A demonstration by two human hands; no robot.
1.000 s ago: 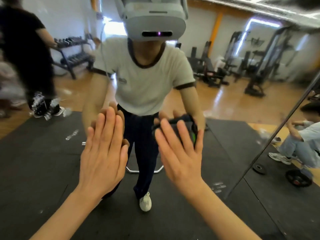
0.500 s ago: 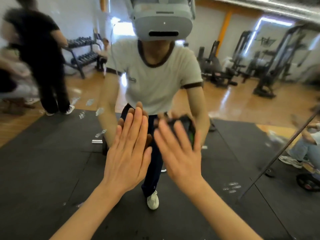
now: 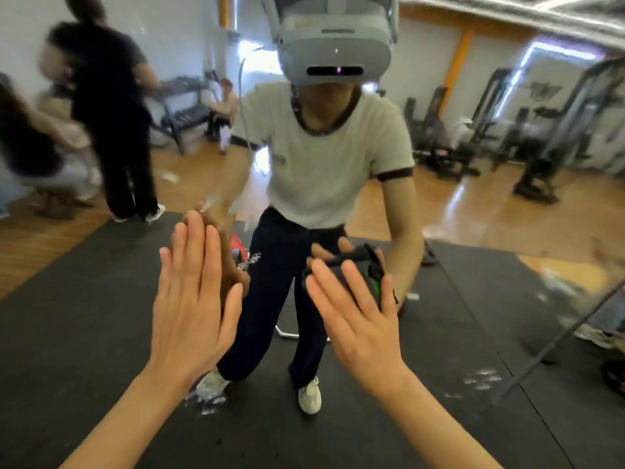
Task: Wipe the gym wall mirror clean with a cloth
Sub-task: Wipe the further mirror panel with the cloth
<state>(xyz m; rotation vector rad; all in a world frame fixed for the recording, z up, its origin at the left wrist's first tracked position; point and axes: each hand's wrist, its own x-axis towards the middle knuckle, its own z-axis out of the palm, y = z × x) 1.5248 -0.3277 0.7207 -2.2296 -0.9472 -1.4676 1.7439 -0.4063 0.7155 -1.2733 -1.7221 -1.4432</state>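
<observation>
Head view, facing the gym wall mirror [image 3: 507, 258]: the glass stands upright directly ahead of both hands, filling the frame, with a seam between panels running diagonally at lower right. Right hand [image 3: 355, 309], fingers straight and spread, presses a dark cloth [image 3: 358, 265] with a green edge flat against the glass; the cloth shows just above the fingertips, touching the mirror. Left hand [image 3: 192, 292], fingers straight and together, lies flat on the glass just beside it, holding nothing. Smudges [image 3: 480, 379] mark the mirror low and to the right of the cloth, others low beneath the left wrist. The right hand, carrying the cloth, is the nearer to the right-hand marks; a sweep down and rightward would likely reach them.
</observation>
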